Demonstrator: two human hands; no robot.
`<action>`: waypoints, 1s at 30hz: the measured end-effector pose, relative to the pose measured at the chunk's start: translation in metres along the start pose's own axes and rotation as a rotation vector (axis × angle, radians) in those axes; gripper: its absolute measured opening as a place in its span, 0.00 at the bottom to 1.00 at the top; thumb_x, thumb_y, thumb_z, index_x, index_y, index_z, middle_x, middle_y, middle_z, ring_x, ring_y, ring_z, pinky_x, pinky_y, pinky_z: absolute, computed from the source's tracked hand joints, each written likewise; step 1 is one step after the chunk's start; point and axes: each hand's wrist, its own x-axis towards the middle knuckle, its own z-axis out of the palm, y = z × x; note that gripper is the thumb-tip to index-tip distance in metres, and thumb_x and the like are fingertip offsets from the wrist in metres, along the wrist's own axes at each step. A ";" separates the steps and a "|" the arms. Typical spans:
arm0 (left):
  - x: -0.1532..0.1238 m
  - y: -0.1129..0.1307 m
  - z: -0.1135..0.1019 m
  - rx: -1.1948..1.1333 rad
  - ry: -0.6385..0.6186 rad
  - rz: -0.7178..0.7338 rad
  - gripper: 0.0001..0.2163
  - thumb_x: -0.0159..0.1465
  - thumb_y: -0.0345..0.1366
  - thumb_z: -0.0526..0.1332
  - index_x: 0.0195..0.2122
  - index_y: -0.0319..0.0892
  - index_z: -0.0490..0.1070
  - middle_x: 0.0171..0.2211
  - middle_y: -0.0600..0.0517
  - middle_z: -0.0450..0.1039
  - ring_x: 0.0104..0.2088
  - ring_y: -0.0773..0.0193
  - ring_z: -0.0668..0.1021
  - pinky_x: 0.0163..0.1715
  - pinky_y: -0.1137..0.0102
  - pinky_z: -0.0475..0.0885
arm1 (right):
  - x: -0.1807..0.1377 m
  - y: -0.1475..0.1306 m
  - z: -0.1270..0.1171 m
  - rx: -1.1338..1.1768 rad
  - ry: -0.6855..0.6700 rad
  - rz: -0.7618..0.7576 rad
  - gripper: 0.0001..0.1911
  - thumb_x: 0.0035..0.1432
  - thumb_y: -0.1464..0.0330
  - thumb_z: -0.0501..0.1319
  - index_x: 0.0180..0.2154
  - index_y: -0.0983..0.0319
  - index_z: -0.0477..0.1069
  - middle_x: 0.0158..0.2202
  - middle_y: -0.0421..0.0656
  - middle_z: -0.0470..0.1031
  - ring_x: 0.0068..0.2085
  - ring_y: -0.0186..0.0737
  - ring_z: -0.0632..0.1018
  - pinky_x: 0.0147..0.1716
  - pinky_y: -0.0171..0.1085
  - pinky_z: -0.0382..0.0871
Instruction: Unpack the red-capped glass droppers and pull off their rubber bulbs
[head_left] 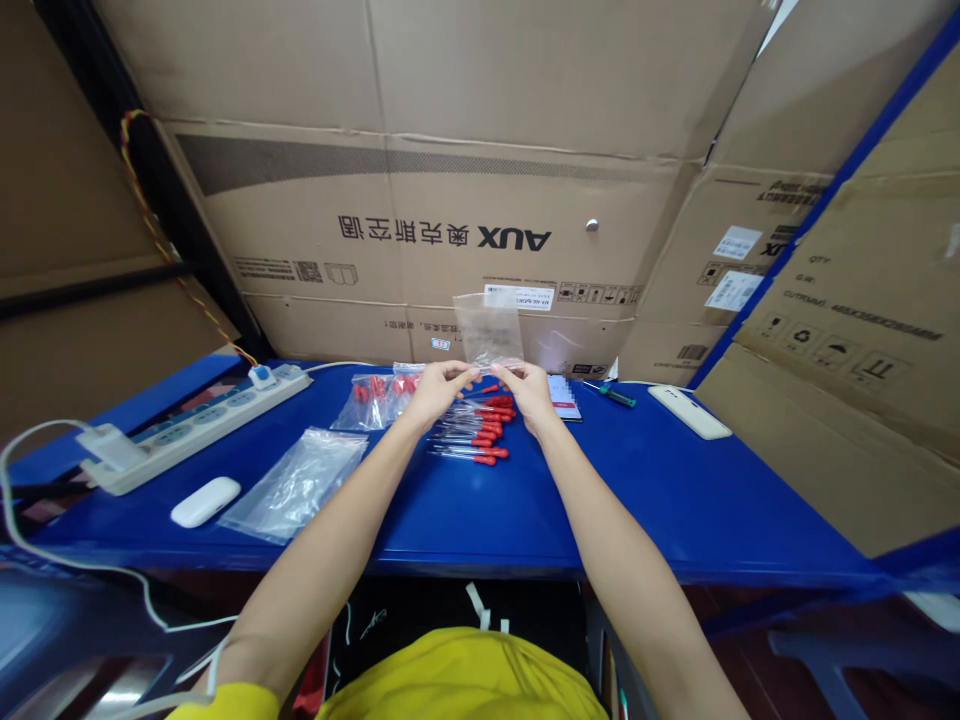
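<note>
Clear plastic bag (489,330) stands upright at frame centre, pinched at its lower edge by my left hand (439,392) and right hand (531,393). Red-capped tubes (480,432) lie beneath on the blue worktop (675,500). Best pinch evenly, both fingers closed near the mouth.

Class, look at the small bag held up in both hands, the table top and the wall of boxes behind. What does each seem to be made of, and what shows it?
Small bag: thin clear plastic film, glossy; the box print shows through it.
Table top: probably painted metal or laminate; smooth blue, faint sheen.
Boxes: brown corrugated cardboard, matte, with creases and printed marks.
</note>
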 end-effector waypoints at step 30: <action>-0.005 0.001 0.008 0.021 0.050 0.088 0.17 0.55 0.50 0.74 0.33 0.41 0.81 0.26 0.50 0.77 0.29 0.63 0.76 0.26 0.72 0.68 | -0.005 -0.007 0.003 0.036 -0.059 0.015 0.22 0.47 0.52 0.74 0.38 0.62 0.83 0.37 0.45 0.85 0.36 0.41 0.79 0.34 0.36 0.71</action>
